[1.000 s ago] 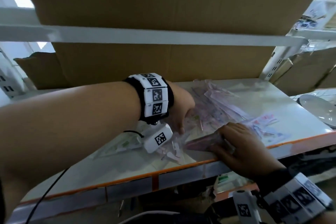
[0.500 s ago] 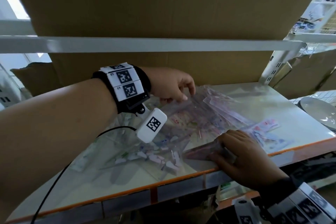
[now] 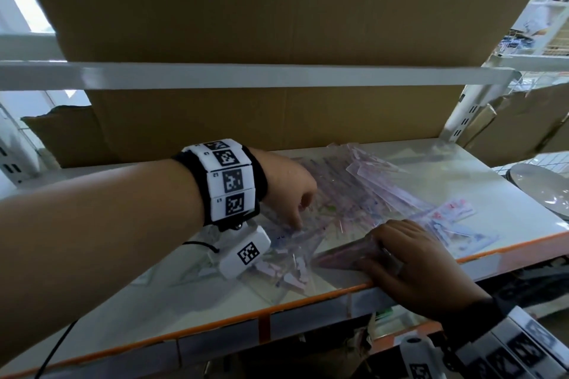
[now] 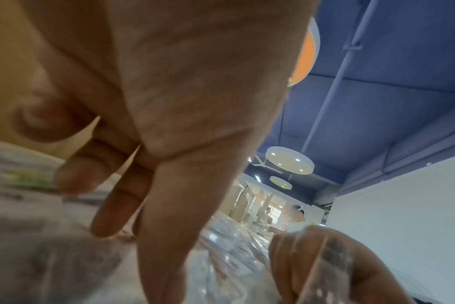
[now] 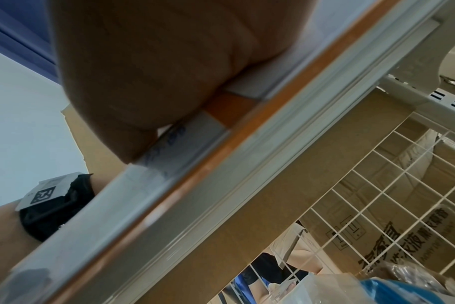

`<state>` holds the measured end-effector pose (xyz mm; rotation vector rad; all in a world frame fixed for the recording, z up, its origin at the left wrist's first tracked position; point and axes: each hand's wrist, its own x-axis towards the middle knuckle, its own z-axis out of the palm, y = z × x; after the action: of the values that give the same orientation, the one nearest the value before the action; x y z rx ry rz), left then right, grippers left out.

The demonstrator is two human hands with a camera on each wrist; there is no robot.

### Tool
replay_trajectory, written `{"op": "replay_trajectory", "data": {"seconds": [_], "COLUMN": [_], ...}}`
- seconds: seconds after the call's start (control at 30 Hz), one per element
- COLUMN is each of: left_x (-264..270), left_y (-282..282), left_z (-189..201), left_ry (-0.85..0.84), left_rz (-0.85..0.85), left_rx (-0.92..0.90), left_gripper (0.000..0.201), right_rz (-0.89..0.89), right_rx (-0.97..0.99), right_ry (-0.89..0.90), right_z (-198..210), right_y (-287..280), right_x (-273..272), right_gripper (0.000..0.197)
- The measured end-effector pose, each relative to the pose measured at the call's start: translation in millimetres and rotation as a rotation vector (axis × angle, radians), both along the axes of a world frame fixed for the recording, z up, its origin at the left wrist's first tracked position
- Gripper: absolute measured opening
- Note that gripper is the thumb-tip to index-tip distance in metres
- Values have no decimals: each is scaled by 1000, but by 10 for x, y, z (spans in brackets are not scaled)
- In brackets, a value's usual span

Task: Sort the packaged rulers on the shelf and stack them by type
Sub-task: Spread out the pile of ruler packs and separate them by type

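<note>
Half a second ago the left hand (image 3: 288, 191) was raised above the shelf (image 3: 215, 301) with its fingers lifted off the heap; now it has come back down, its grip loosely spread with straight fingers pointing down into the packaged rulers (image 3: 348, 194), fingertips touching the clear sleeves near the middle of the pile. The left-wrist view shows those fingers extended, nothing wrapped in them. The right hand (image 3: 409, 261) has stayed where it was at the shelf's front edge, its grip curled over a pinkish stack of packets (image 3: 335, 258) lying just inside the orange lip. The loose rulers lie scattered across the shelf from the middle toward the right, beneath the cardboard box (image 3: 277, 9).
</note>
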<state>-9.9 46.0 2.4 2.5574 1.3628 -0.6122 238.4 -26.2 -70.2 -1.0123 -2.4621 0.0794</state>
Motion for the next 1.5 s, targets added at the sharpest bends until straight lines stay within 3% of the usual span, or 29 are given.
{"op": "replay_trajectory", "data": {"seconds": [0.13,0.27,0.43,0.63,0.73,0.83,1.03,1.1,1.2,1.33,1.5], "left_x": [109,107,-49,-213,-270,-290,-239,-159,-5,106,32], "left_y": [-32,5,133,228,251,267,259,256,241,243,318], "left_z": [-64,-61,93,144,122,107,97,72,19,-55,-18], "left_ry": [68,60,-138,-276,-491,-707,-994,-1069,-1135,-1199,-1174], "left_rz": [16,49,122,247,380,478,666,695,738,758,723], "left_rx": [10,-95,-148,-217,-327,-415,-476,-501,-559,-599,-459], "left_gripper": [44,45,29,27,30,19,23,16,3,7,11], "right_rz": [-9,-11,-19,-9,-3,-2,3,-2,-18,-32,-41], "right_rx": [-2,2,1,-2,3,-1,-14,-16,-17,-16,-9], "right_ry": [-17,-21,-26,-23,-11,-6,5,2,-14,-28,-41], "right_z": [4,15,23,1,-16,-23,1,16,37,44,13], "right_y": [-8,-13,-19,10,17,19,-3,-10,-19,-18,-4], "right_x": [2,-1,-11,3,4,8,-9,-12,-18,-19,-3], "right_gripper": [25,26,26,26,24,24,21,23,26,27,27]}}
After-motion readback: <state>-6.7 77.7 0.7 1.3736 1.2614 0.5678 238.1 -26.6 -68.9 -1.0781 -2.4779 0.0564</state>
